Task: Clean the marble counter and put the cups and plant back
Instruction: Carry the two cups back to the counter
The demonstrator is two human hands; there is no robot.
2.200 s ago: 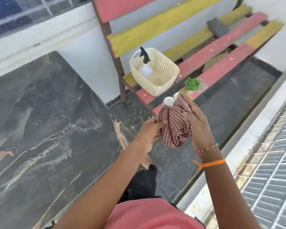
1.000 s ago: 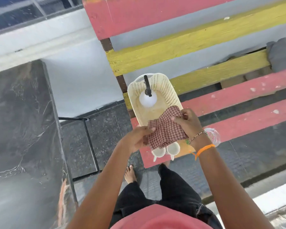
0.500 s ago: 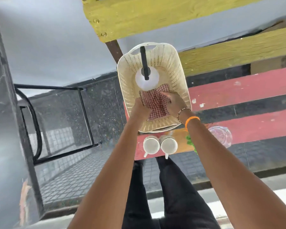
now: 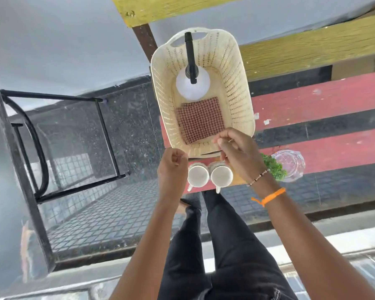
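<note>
No text, label, brand or number can be read anywhere: the spray bottle (image 4: 192, 87), the basket (image 4: 243, 100) and both cups (image 4: 197, 175) carry no readable marking.

Checked cloth (image 4: 199, 119) and spray bottle (image 4: 192, 83) inside cream basket (image 4: 240, 87) on slatted bench (image 4: 323, 100)

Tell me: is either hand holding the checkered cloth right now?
No. The checkered cloth lies folded in the basket, with the left hand and right hand empty.

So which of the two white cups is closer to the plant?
The right-hand cup, partly under the right hand; the other cup sits farther from the plant.
</note>
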